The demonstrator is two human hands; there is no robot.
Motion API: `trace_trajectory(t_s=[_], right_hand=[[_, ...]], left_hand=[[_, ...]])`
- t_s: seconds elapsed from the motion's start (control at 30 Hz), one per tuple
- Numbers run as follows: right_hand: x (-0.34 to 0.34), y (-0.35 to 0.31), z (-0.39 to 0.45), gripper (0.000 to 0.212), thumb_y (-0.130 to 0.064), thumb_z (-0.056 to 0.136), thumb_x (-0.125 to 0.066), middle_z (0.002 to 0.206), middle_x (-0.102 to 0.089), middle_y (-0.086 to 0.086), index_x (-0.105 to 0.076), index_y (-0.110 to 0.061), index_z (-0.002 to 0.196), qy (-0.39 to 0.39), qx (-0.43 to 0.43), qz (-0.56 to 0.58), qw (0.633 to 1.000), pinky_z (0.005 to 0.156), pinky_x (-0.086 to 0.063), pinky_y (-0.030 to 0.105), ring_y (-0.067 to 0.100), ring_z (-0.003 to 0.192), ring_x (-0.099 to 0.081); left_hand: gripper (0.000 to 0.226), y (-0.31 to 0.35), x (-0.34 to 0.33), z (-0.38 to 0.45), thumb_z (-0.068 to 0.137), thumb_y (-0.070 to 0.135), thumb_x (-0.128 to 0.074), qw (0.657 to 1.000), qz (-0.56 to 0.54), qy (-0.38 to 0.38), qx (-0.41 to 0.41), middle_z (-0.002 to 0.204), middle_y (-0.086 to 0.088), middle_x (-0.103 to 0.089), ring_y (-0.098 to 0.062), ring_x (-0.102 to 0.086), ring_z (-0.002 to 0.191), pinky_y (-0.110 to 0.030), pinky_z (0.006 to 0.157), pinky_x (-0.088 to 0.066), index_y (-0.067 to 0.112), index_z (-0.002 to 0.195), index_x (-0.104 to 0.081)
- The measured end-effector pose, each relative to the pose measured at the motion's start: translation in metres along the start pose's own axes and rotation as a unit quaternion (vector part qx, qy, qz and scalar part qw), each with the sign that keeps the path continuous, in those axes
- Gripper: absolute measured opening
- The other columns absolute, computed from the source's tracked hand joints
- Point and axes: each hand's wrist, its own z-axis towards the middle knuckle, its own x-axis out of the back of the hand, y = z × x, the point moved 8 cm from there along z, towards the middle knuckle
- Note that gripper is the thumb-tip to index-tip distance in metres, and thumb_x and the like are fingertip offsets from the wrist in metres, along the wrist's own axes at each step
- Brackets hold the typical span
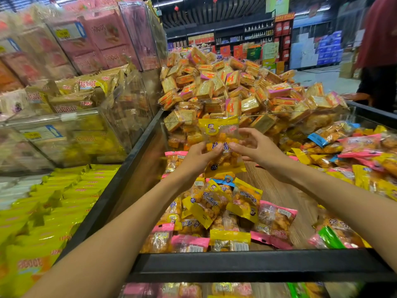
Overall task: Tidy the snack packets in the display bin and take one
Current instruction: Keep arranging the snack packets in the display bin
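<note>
A yellow-edged clear snack packet (219, 134) with orange puffs inside is held upright above the display bin (247, 265). My left hand (198, 157) pinches its lower left side, thumb on the front. My right hand (256, 147) pinches its lower right side with thumb and forefinger, the other fingers spread. Below my hands lies a heap of similar yellow and pink packets (217, 214) on the bin's wooden floor (279, 190). More packets (361, 155) are piled at the bin's right.
Behind a clear divider (300, 114) rises a tall mound of square cracker packs (232, 87). Clear acrylic boxes (71, 134) of wafers stand at left, above yellow packs (53, 209). A person in red (380, 50) stands at far right.
</note>
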Motion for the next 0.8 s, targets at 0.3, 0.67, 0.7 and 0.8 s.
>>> trace_trajectory(t_s=[0.3,0.67,0.7,0.8], right_hand=[[-0.003,0.003,-0.005,0.033,-0.018,0.085,-0.068,0.092,-0.062,0.0,-0.056,-0.016,0.116,-0.014,-0.024,0.005,1.0,0.055,-0.052,0.018,0.007,0.081,-0.062],[-0.006,0.005,-0.005,0.031,-0.011,0.087,-0.065,0.096,-0.067,0.019,-0.057,-0.008,0.118,-0.052,-0.027,-0.016,0.998,0.054,-0.053,0.019,0.014,0.068,-0.065],[-0.003,0.007,-0.004,0.031,-0.009,0.089,-0.062,0.093,-0.068,0.019,-0.056,-0.005,0.12,-0.047,-0.028,-0.026,0.998,0.052,-0.052,0.018,0.013,0.065,-0.065],[0.005,0.014,-0.002,0.029,-0.006,0.091,-0.06,0.083,-0.068,0.012,-0.056,-0.003,0.12,-0.032,-0.024,-0.084,0.996,0.051,-0.051,0.019,0.011,0.059,-0.063]], left_hand=[[0.055,-0.003,0.009,0.0,0.077,0.045,-0.069,0.998,0.059,0.025,-0.005,0.125,-0.006,-0.058,-0.022,-0.055,0.118,-0.041,0.092,-0.051,0.016,0.12,-0.05],[0.082,0.002,0.037,-0.002,0.076,0.008,-0.076,0.996,0.035,0.083,-0.012,0.132,-0.004,-0.044,-0.022,-0.052,0.118,-0.039,0.068,-0.06,0.034,0.14,-0.032],[0.08,0.001,0.046,-0.003,0.077,0.007,-0.075,0.994,0.05,0.092,-0.006,0.134,-0.006,-0.042,-0.023,-0.05,0.12,-0.038,0.067,-0.06,0.035,0.139,-0.034],[0.076,-0.013,0.073,-0.009,0.079,0.005,-0.073,0.986,0.116,0.113,0.037,0.129,-0.006,-0.045,-0.022,-0.054,0.109,-0.042,0.071,-0.059,0.031,0.139,-0.034]])
